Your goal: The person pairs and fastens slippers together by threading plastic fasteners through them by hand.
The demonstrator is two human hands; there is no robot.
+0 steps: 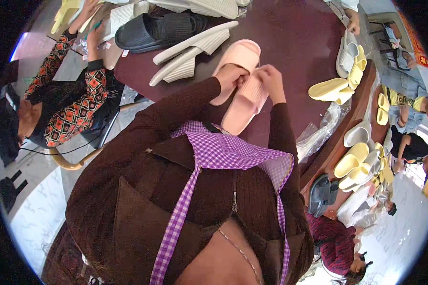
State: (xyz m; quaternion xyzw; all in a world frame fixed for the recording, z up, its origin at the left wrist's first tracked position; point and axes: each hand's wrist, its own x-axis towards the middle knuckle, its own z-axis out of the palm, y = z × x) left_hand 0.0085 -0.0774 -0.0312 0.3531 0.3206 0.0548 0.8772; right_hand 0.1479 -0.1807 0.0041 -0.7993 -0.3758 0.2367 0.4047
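Observation:
A pair of pale pink slippers lies in front of me on the dark red table. One slipper [245, 53] points away, and the other slipper [240, 114] lies turned the opposite way beside it. My left hand [231, 77] is closed, its fingers bent over the inner edges where the two slippers meet. My right hand [271, 81] grips the nearer slipper from its far right end, fingers curled at the ribbed strap. The fingertips of both hands come close together there. Whether something small is pinched between them cannot be made out.
Grey-white slippers [195, 52] and a black slipper [159, 31] lie at the far left. Yellow slippers [330, 89] and clear plastic bags [323, 130] sit along the right edge. A co-worker's patterned sleeve [76, 114] is at left; another person's hand [354, 23] is far right.

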